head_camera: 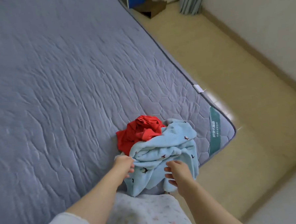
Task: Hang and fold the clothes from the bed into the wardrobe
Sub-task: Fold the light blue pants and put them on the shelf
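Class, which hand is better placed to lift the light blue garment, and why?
Left: the left hand pinches the edge of the light blue garment; the right hand is open, gripping nothing.

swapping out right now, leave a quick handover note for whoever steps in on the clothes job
Left hand grips the left edge of the light blue garment.
Right hand is open, fingers spread, at its near part; contact unclear.
The light blue garment lies crumpled at the mattress corner, partly hanging off the near edge. The red garment is bunched just behind, touching it.
Done: nothing shows as folded or hung.
Left: both garments. Wardrobe not in view.
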{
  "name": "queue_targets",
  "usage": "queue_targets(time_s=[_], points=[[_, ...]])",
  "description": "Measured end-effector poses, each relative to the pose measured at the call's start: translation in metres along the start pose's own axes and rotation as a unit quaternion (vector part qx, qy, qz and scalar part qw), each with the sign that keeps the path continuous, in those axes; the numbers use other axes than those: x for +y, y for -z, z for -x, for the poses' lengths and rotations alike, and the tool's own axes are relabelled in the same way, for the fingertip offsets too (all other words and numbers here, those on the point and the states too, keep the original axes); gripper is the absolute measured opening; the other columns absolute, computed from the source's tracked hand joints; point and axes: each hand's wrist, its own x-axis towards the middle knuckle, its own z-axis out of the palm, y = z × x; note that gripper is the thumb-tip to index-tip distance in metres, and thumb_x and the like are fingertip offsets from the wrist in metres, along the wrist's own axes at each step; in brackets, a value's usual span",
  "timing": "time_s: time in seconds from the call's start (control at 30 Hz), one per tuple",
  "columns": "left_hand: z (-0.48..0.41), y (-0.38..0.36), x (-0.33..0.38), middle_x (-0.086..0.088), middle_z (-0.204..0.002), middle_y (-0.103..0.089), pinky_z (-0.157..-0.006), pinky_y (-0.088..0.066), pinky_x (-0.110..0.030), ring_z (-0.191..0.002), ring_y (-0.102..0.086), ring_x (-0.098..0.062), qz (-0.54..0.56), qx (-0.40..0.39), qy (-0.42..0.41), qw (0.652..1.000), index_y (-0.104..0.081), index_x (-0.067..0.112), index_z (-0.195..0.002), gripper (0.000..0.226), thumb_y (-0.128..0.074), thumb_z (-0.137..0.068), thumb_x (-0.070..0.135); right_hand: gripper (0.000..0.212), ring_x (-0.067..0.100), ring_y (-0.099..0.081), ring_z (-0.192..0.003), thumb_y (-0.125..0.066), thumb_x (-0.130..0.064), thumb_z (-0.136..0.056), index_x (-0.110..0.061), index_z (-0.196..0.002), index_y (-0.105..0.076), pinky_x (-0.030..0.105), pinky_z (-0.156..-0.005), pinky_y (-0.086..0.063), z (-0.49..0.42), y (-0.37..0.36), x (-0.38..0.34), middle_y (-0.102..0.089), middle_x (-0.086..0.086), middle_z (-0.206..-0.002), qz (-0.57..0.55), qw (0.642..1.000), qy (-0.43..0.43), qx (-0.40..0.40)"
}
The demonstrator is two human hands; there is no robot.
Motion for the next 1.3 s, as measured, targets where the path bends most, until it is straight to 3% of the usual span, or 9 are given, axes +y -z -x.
queue_targets(time_s=[0.13,0.3,0.43,0.53,0.6,0.77,0.97,1.13,1.3], points=[[-0.039,-0.02,0.006,-0.017,-0.093,-0.058,-0.066,-0.04,-0.03,-0.084,-0.058,-0.029,0.007,0.07,0.021,0.997,-0.056,0.005,-0.102,0.015,-0.045,-0.093,0.007,0.013,0.014,-0.046,-0.057,-0.047,-0.013,-0.092,-0.013,-0.08,-0.053,0.022,-0.052,-0.034,-0.043,0.014,-0.032,-0.053,0.001,-0.071,0.068,0.997,-0.002,-0.035],[-0.079,-0.038,-0.003,-0.009,-0.079,-0.05,-0.067,-0.037,-0.029,-0.07,-0.047,-0.022,0.067,0.15,-0.002,0.986,-0.05,0.014,-0.072,0.016,-0.061,-0.078,0.004,0.009,0.015,-0.045,-0.058,-0.045,-0.01,-0.091,-0.012,-0.083,-0.051,0.024,-0.053,-0.033,-0.089,0.02,-0.055,-0.054,0.003,-0.073,0.117,0.992,-0.005,-0.051],[-0.09,-0.055,-0.016,-0.007,-0.127,-0.048,-0.092,-0.044,-0.038,-0.113,-0.051,-0.027,0.021,0.082,-0.014,0.996,-0.034,0.018,-0.139,0.068,-0.068,-0.081,0.015,0.01,0.015,-0.047,-0.059,-0.046,-0.01,-0.091,-0.012,-0.083,-0.053,0.024,-0.054,-0.035,-0.105,0.022,-0.054,-0.055,0.002,-0.074,0.127,0.99,-0.015,-0.059],[-0.089,-0.055,-0.019,-0.006,-0.092,-0.058,-0.078,-0.054,-0.04,-0.085,-0.057,-0.025,0.009,0.076,-0.026,0.997,-0.053,0.014,-0.113,0.028,-0.062,-0.086,0.017,0.01,0.014,-0.05,-0.061,-0.047,-0.012,-0.091,-0.014,-0.084,-0.054,0.023,-0.057,-0.039,-0.102,0.025,-0.047,-0.057,0.0,-0.073,0.131,0.988,-0.023,-0.073],[-0.082,-0.048,-0.014,-0.012,-0.092,-0.058,-0.081,-0.054,-0.043,-0.086,-0.057,-0.027,0.005,0.083,-0.054,0.995,-0.056,0.013,-0.095,0.012,-0.06,-0.088,0.021,0.009,0.014,-0.049,-0.061,-0.047,-0.013,-0.091,-0.013,-0.086,-0.054,0.023,-0.057,-0.039,-0.095,0.025,-0.043,-0.057,0.0,-0.073,0.131,0.988,-0.024,-0.075],[-0.038,-0.016,0.021,-0.005,-0.086,-0.063,-0.058,-0.048,-0.028,-0.081,-0.06,-0.021,0.113,0.073,-0.138,0.981,-0.057,0.019,-0.083,0.006,-0.058,-0.09,0.017,0.017,0.014,-0.043,-0.058,-0.048,-0.013,-0.093,0.002,-0.092,-0.057,0.022,-0.052,-0.034,-0.062,0.017,-0.048,-0.05,0.002,-0.071,0.113,0.989,0.004,-0.1],[0.045,0.038,0.068,-0.01,-0.091,-0.063,-0.073,-0.053,-0.038,-0.082,-0.062,-0.023,0.35,0.021,-0.196,0.916,-0.057,0.011,-0.097,0.008,-0.052,-0.092,0.007,0.01,0.015,-0.044,-0.054,-0.047,-0.007,-0.09,-0.012,-0.09,-0.055,0.019,-0.046,-0.035,0.005,-0.008,-0.084,-0.051,0.002,-0.071,0.079,0.982,0.12,-0.123],[0.116,0.081,0.105,-0.01,-0.089,-0.063,-0.067,-0.051,-0.032,-0.078,-0.061,-0.02,0.39,-0.019,-0.305,0.868,-0.058,0.01,-0.094,0.012,-0.049,-0.093,0.002,0.056,0.016,-0.053,-0.081,-0.057,-0.006,-0.085,-0.028,-0.134,-0.039,0.026,-0.072,-0.044,0.058,-0.027,-0.12,-0.048,-0.001,-0.109,0.101,0.942,0.277,-0.16],[0.176,0.11,0.128,-0.008,-0.076,-0.065,-0.058,-0.056,-0.026,-0.06,-0.066,-0.013,0.443,-0.054,-0.381,0.81,-0.058,0.011,-0.086,0.015,-0.048,-0.093,0.003,0.082,0.014,-0.043,-0.117,-0.071,-0.015,-0.076,-0.032,-0.143,-0.026,0.032,-0.095,-0.042,0.094,-0.045,-0.143,-0.037,-0.005,-0.133,0.16,0.884,0.391,-0.201]])
